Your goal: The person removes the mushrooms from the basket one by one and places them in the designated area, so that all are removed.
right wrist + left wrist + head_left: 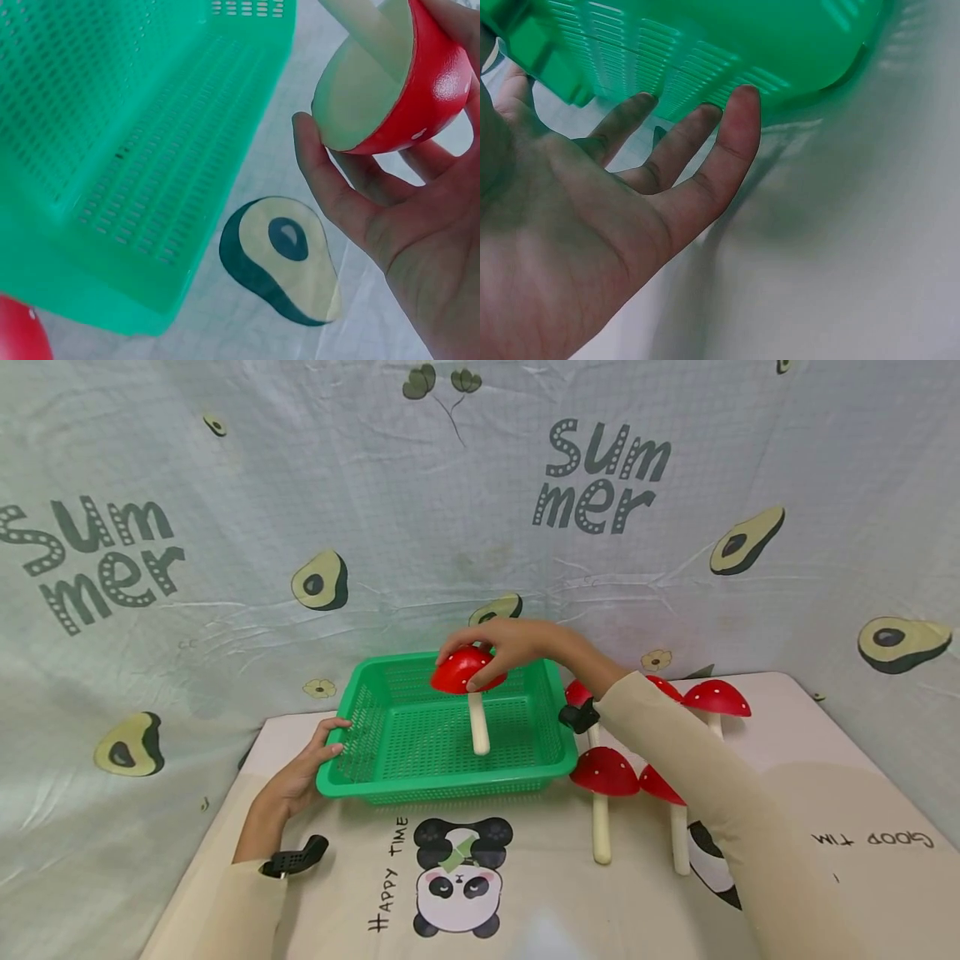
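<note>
My right hand (pixel 510 642) grips the red, white-dotted cap of a toy mushroom (pixel 480 727) from above, and its cream stem points down over the basket. In the right wrist view, the cap's pale hollow underside (pixel 364 97) faces the green basket, with fingers round the outside. My left hand (pixel 300 772) holds the left rim of the green plastic basket (pixel 450 787). In the left wrist view, several spread fingers (pixel 731 142) lie along the basket's slotted outer wall (pixel 660 52), while the part at the rim is mostly hidden.
Several more toy mushrooms lie right of the basket, including a near one (pixel 603 772) and a far one (pixel 717 697); my right sleeve (pixel 697 777) partly covers the group. A panda print (pixel 459 893) marks the tabletop cloth. A hanging avocado-print cloth (pixel 420 527) stands behind the basket.
</note>
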`<state>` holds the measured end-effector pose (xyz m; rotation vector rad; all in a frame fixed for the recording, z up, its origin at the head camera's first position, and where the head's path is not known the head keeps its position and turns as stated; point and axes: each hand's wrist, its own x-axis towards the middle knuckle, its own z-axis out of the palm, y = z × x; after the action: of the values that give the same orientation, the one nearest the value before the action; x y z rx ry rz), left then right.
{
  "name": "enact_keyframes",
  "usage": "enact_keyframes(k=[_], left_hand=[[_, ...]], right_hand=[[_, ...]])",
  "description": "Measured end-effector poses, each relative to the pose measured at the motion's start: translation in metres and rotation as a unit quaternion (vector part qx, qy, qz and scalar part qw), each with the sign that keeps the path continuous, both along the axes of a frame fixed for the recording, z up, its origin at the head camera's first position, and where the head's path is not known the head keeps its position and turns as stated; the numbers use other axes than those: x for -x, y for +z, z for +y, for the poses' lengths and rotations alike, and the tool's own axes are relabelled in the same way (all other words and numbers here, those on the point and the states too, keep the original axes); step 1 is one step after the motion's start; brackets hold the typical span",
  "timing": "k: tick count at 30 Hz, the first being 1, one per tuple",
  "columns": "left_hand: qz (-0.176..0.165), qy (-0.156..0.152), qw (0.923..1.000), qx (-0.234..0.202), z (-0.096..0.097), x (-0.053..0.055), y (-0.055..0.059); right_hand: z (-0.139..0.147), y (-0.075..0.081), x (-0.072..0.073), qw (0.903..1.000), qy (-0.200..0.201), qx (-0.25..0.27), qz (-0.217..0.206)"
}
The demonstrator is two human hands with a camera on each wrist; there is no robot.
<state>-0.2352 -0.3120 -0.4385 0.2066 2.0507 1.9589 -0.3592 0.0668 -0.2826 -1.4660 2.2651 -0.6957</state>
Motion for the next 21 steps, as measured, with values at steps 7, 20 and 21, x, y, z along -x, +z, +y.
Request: enact_keyframes(k=[7, 20, 21], left_hand=[[0.001, 0.005, 1.0, 0.0, 0.0, -0.002, 0.0], [0.001, 0.001, 1.0, 0.0, -0.001, -0.001, 0.0], [0.0, 0.003, 1.0, 0.001, -0.002, -0.001, 0.0]], right_hand=[[0.016, 0.004, -0.009, 0.9998, 0.008, 0.008, 0.014], [0.077, 0.004, -0.03, 0.9996, -0.017, 0.007, 0.023], [0.083, 0.003, -0.032, 0.9995, -0.021, 0.01, 0.02]])
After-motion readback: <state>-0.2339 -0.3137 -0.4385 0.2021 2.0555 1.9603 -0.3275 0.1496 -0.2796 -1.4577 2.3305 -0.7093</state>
